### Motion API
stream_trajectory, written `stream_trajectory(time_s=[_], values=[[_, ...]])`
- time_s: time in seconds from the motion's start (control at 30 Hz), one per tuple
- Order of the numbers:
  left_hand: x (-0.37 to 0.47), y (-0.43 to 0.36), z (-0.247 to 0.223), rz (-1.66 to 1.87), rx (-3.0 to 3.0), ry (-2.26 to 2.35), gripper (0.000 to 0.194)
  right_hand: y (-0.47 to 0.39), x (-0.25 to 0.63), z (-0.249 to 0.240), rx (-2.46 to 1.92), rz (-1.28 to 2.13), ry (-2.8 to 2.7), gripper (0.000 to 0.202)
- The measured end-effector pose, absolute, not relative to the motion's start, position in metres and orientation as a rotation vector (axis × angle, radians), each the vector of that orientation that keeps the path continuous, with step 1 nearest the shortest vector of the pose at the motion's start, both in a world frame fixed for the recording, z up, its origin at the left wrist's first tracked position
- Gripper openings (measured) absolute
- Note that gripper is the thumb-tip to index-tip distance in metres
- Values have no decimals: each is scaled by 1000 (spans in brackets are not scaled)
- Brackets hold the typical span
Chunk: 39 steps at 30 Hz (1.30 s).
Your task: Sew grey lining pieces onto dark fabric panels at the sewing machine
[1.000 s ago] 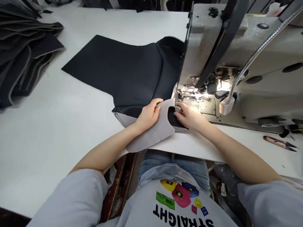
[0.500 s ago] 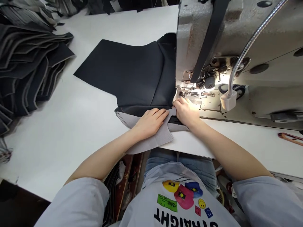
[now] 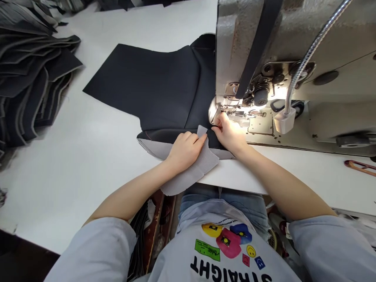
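A black fabric panel lies across the white table, its right edge running under the head of the sewing machine. Along its near side shows the grey backing of a folded edge. My left hand is closed on a loose grey fabric piece, thumb and fingers pinching it on top of the panel. My right hand is beside the lit needle area, fingers closed on the panel's edge; the fingertips partly hide the fabric there.
Stacked dark fabric pieces cover the table's left side. A flexible lamp neck with a white head hangs over the machine bed. At the right lies a reddish-brown tool. The table's front edge runs just before my lap.
The grey piece's upper end now stands up between my left fingers. My right fingertips have shifted slightly up toward the needle area. The view has moved a little to the right.
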<state>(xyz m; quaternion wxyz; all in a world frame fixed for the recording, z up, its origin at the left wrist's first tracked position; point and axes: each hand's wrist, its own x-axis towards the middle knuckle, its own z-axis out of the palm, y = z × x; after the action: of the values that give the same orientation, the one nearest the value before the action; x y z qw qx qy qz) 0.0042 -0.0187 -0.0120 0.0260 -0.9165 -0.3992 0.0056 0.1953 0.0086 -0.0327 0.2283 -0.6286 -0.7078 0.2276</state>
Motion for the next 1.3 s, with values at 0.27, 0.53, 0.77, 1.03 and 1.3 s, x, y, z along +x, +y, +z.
stream_trajectory(time_s=[0.27, 0.53, 0.77, 1.03, 1.3], values=[[13, -8, -12, 110, -2878, -1399, 51, 9, 194, -36, -1681, 499, -2068, 21], [34, -2, -7, 3, -2895, -1359, 41, 8, 205, -35, -1679, 461, -2130, 27], [46, 8, -13, 3, -2805, -1321, 32, 6, 213, -36, -1759, 443, -2091, 28], [36, 7, -20, -86, -2866, -1146, 28, 6, 211, -36, -1720, 483, -2016, 25], [34, 10, -20, -192, -2872, -1112, 29, 8, 212, -38, -1735, 488, -2044, 21]])
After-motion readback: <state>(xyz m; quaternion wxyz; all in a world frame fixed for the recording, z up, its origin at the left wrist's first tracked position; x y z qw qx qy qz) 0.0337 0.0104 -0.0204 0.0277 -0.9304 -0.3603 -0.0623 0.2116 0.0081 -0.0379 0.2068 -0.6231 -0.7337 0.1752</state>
